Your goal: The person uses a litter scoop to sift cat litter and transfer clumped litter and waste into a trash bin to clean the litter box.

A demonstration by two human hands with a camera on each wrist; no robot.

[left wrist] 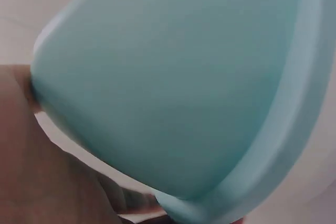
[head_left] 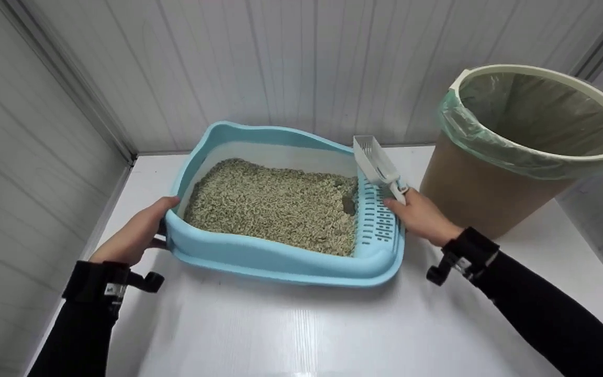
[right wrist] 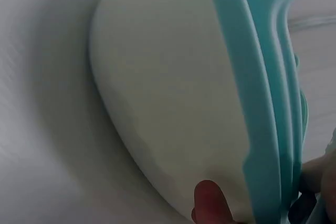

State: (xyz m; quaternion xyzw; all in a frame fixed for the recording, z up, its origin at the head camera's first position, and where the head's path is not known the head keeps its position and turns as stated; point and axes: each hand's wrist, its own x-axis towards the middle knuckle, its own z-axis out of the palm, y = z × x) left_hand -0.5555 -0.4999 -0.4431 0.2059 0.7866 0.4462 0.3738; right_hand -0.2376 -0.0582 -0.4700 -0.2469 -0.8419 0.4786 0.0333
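A light blue litter box (head_left: 280, 262) with tan pellet litter (head_left: 267, 204) stands between both hands in the head view. At its left end my left hand (head_left: 136, 233) grips it, thumb on the rim. The left wrist view shows that hand (left wrist: 52, 171) along the box's blue outer wall (left wrist: 173, 82). My right hand (head_left: 427, 217) holds the right edge, thumb over the slotted ledge. A fingertip (right wrist: 212, 203) lies against the pale underside (right wrist: 163, 77) in the right wrist view. A white litter scoop (head_left: 375, 159) rests on the right rim, its handle against the right hand.
At the right stands a brown bin (head_left: 479, 178) with a pale rim and a green translucent liner (head_left: 456, 123). Behind the white table (head_left: 259, 319) rises a grey panelled wall (head_left: 280, 63), and another wall (head_left: 13, 173) borders the left side.
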